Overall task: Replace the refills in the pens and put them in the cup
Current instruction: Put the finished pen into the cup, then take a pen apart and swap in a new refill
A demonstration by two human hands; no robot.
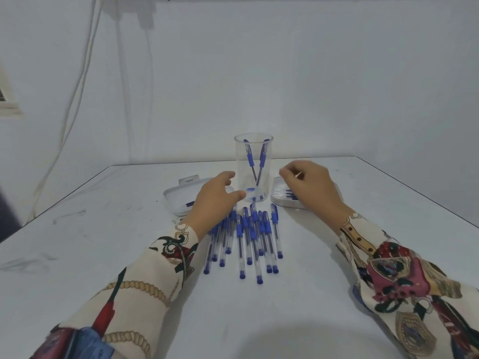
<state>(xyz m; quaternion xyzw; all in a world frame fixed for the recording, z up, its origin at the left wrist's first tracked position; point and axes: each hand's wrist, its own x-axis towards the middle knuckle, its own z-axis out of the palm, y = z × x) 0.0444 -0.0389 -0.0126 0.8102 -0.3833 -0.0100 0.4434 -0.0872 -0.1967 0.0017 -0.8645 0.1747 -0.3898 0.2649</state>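
Pens (248, 239) with blue caps and clear barrels are laid in a loose row on the white table (103, 255), caps pointing away from the person, near the front of the cup (253, 167). Two more pens are stood inside the clear cup, leaning against each other so that a V is formed. The cup is set upright at the middle of the table, between two flat white boxes.

The left box (176, 195) is partly hidden behind the left hand (215, 200); a small dark item is seen in it, too small to be told. The right box (278, 195) is placed just beside the cup, and thin refills (290, 194) with dark tips are seen lying in it.

The left hand is held low over the far ends of the pens, fingers loosely spread and relaxed, the thumb reaching toward the base of the cup; nothing is gripped by it. Whether the pens are touched by it cannot be told.

The right hand (308, 185) is raised over the right box, fingers curled inward. A thin pale stick-like piece (298, 175) is seen at its fingertips and appears to be pinched there, though blur leaves this uncertain.

Both forearms are covered by patterned sleeves (145, 275). A plain wall (337, 73) with hanging cables (85, 73) is seen behind the table.
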